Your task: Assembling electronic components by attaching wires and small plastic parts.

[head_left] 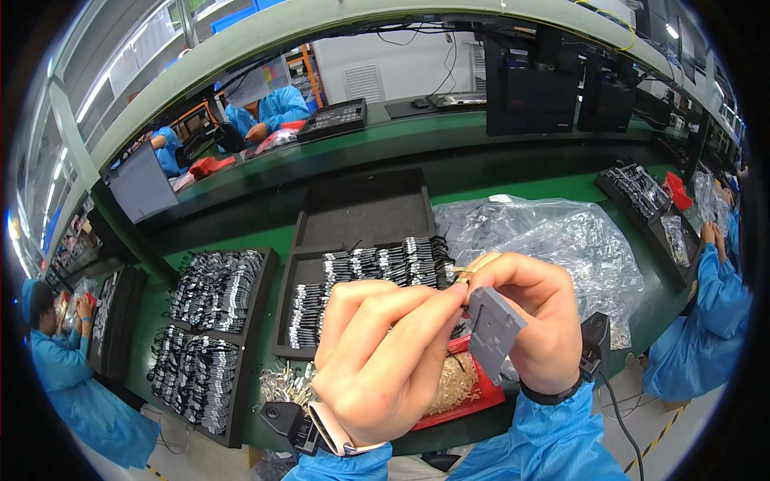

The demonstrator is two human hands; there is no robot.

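Both my hands meet in front of me above the bench, their fingertips touching. My right hand (533, 321) is closed around a flat grey plastic block (493, 329) with small holes in it, which hangs tilted below the fingers. A thin gold-coloured pin (463, 273) shows at the pinched fingertips. My left hand (381, 353) is closed too, thumb and fingers pinched against the right fingertips; what it grips there is mostly hidden. Below the hands lies a red tray (485, 394) of small gold-coloured pieces, partly covered by my left hand.
Behind my hands a black tray (282, 321) holds rows of small metal parts with black loops. More such trays (255, 321) stand left. A clear plastic bag (553, 240) spreads right. Loose metal pieces (281, 383) lie near my left wrist. People in blue work at the sides and beyond.
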